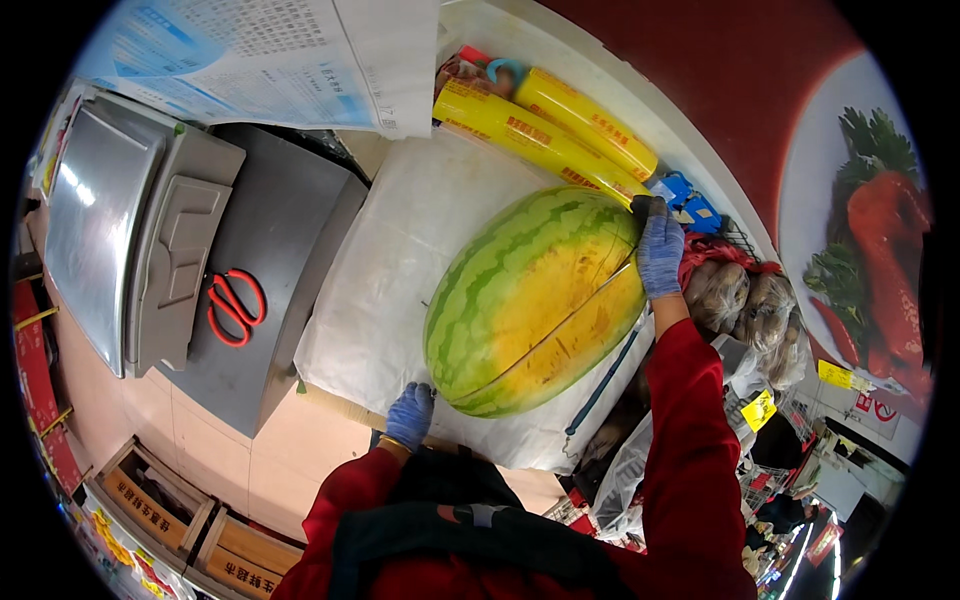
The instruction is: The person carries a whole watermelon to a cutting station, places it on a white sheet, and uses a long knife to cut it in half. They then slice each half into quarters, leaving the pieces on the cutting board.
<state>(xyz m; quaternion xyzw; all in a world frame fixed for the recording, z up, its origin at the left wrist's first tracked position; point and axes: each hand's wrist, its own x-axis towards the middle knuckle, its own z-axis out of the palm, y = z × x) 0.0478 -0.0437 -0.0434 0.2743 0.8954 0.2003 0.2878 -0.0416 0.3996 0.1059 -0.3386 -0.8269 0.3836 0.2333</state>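
Observation:
A large striped watermelon (517, 300), with a broad yellow patch, lies on white sheeting (360, 300) in front of me. One long dark cut line runs lengthwise through the patch. My right hand (660, 251), in a blue knit glove, rests against the melon's far right end. Beside its fingers is a small black object (641, 204); whether the hand grips it is unclear. My left hand (411, 416), also gloved, has curled fingers near the melon's lower left end. A small dark bit shows at its fingertips, too small to identify.
Yellow film-roll boxes (540, 139) lie behind the melon. Red-handled scissors (236, 307) rest on a grey surface beside a weighing scale (105, 232). Bagged produce (750, 307) sits to the right. A long thin dark-blue object (604, 382) lies along the sheeting's right edge.

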